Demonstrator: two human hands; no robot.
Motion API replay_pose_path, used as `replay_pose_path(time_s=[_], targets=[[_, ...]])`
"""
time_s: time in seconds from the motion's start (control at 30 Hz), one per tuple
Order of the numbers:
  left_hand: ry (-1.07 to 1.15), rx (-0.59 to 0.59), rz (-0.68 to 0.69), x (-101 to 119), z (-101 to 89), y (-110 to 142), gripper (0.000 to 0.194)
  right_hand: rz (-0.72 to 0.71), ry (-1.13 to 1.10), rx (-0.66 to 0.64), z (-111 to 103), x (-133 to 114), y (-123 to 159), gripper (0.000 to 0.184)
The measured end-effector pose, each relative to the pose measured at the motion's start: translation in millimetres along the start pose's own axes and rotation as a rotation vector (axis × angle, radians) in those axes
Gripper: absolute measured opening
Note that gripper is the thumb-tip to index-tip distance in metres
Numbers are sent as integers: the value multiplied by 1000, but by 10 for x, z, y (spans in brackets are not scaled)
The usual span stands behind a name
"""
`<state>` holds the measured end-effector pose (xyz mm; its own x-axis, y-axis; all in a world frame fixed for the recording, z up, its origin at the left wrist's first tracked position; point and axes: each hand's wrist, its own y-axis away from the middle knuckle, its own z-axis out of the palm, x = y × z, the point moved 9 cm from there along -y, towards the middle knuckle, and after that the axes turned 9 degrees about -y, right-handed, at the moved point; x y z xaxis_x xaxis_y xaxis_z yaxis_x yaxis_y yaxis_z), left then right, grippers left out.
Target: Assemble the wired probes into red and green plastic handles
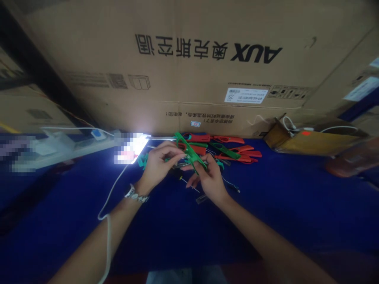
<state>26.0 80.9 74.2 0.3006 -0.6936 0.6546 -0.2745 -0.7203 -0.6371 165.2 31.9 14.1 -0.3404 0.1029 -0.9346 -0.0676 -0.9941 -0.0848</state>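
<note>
A green plastic lighter casing (192, 154), open along its inner side, is tilted up above the blue table. My right hand (211, 179) grips its lower end between thumb and fingers. At the casing's middle my left hand (161, 159) has thumb and fingers pinched together against the inner side; whatever is in that pinch is too small to make out. A thin pin with a yellow head (181, 178) shows below the hands, its other end close to my right fingers. Behind the casing lie red lighter casings (227, 139) and another green casing (226, 151).
A brightly lit phone-like screen (134, 149) stands at left, with a white cable (111, 193) crossing my left forearm. A large cardboard box (183, 79) walls off the back. At right sits a small open carton (308, 142) with white cords. Teal parts (143, 161) lie beside my left hand.
</note>
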Motion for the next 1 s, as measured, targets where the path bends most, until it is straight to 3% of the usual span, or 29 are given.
replay_pose_path(time_s=[0.17,0.43,0.83,1.0], targets=[[-83,-68,122,116,38,15,7,-11,35,17,-32,23,0,40],[-184,-76,248,235,77,77,8,-46,76,34,-74,60,27,37],[-194,-76,94,198,239,102,8,-106,225,88,-152,30,25,31],[-186,53,26,-42,-8,8,4,-89,161,169,-318,-48,-62,37]])
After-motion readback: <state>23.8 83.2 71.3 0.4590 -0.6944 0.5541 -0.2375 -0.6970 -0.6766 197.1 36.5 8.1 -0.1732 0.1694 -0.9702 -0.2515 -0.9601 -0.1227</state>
